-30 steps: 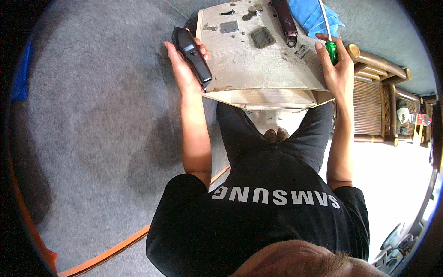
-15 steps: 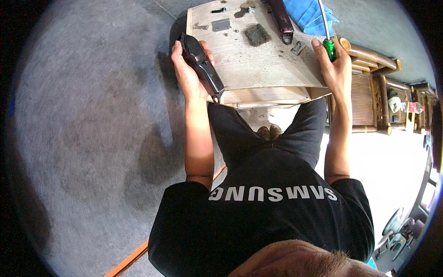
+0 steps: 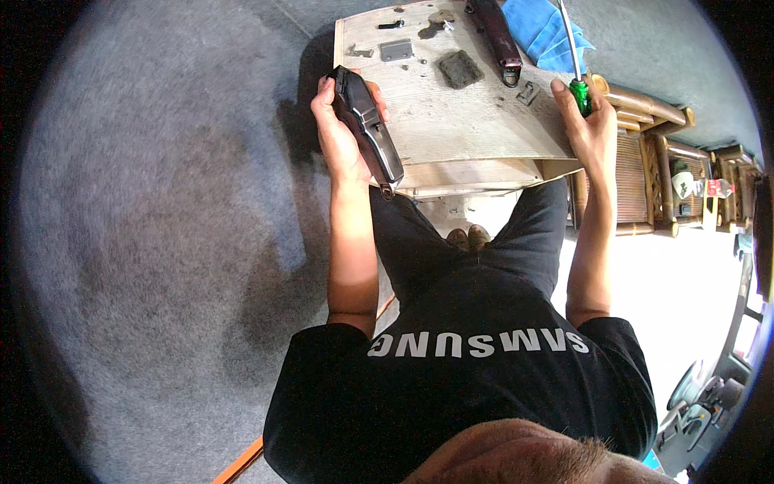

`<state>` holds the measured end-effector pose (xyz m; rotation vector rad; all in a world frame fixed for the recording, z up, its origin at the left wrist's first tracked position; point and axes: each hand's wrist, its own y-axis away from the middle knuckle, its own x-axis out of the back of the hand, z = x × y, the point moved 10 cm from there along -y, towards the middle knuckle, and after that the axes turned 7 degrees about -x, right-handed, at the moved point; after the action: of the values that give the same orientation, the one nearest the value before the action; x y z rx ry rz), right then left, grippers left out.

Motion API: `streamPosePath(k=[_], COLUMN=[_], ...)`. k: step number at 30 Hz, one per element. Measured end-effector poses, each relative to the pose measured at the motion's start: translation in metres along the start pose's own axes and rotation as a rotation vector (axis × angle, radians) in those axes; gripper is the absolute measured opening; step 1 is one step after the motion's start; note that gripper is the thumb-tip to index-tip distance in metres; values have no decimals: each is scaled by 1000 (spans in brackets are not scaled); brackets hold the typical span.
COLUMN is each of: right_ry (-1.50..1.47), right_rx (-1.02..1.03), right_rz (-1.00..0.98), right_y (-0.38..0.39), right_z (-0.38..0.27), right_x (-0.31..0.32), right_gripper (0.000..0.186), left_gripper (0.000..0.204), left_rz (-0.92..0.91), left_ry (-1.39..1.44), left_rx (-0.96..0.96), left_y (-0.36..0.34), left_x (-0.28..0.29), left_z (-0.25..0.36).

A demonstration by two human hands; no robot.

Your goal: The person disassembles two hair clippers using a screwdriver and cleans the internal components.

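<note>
My left hand (image 3: 343, 145) is wrapped round a black hair clipper (image 3: 369, 125), tilted over the table's left edge with its hanging loop toward me. My right hand (image 3: 592, 129) grips the green handle of a screwdriver (image 3: 579, 93) near the table's right edge, its metal shaft pointing away from me. Between them on the pale wooden table (image 3: 451, 129) lie a dark maroon clipper cover (image 3: 497, 40), a grey fuzzy pad (image 3: 459, 69), a flat metal plate (image 3: 397, 51) and a small metal bracket (image 3: 528, 93).
A blue cloth (image 3: 544, 36) lies at the table's far right, behind the screwdriver shaft. Tiny loose parts and a small black piece (image 3: 392, 25) sit at the far left. Bamboo furniture (image 3: 637, 169) stands to the right. Beneath the tabletop is an open shelf (image 3: 468, 176).
The clipper has turned a little in my left hand, showing more of its lit edge. The whole view has shifted slightly; the screwdriver stays in my right hand.
</note>
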<state>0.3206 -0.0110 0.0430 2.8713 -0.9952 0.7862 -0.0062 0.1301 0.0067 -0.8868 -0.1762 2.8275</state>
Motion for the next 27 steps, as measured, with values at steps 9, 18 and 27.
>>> streamPosePath(k=[9,18,27], right_ry=[25,-7,-10], right_rx=[-42,-1,-11], right_rz=[1,19,-6], right_y=[-3,-3,-4], right_z=[9,13,17], right_x=[-5,-2,-3], right_gripper=[42,44,47], left_gripper=[46,34,41], left_rz=[5,-69,-270], left_ry=[76,-19,-255], left_rx=[7,-62,-132], left_y=[-1,3,18], left_x=[10,-3,-36], left_z=[-7,-4,13])
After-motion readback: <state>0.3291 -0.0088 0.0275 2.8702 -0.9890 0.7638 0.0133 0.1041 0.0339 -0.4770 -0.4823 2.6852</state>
